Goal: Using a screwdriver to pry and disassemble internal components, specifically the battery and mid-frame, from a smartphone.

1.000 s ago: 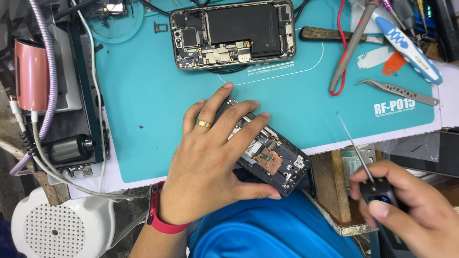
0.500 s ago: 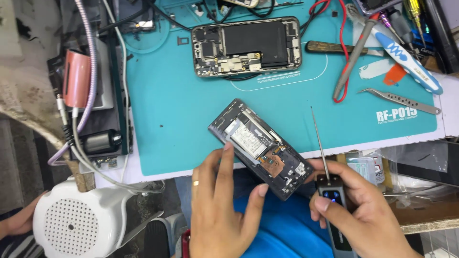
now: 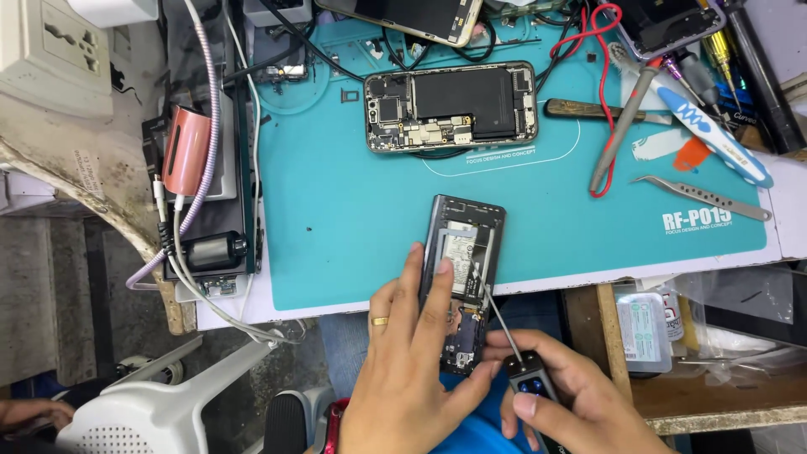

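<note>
An opened dark phone (image 3: 465, 252) with its back off lies upright over the near edge of the teal work mat (image 3: 336, 210). My left hand (image 3: 403, 370), wearing a gold ring, grips the phone's lower left side, fingers resting on its frame. My right hand (image 3: 572, 403) holds a black electric screwdriver (image 3: 525, 382); its thin bit reaches up into the phone's lower half. A second opened phone (image 3: 451, 105) with exposed board and battery lies farther back on the mat.
Tweezers (image 3: 702, 197), a soldering iron (image 3: 622, 126), a white-blue tool (image 3: 714, 134) and a red cable (image 3: 605, 76) lie at the right of the mat. A pink cylinder (image 3: 187, 151) and cables sit left. A white chair (image 3: 151, 412) stands below left.
The opened phone has turned from a diagonal to an upright position. My right hand brought the screwdriver bit onto the phone's lower part. The view shifted right and down.
</note>
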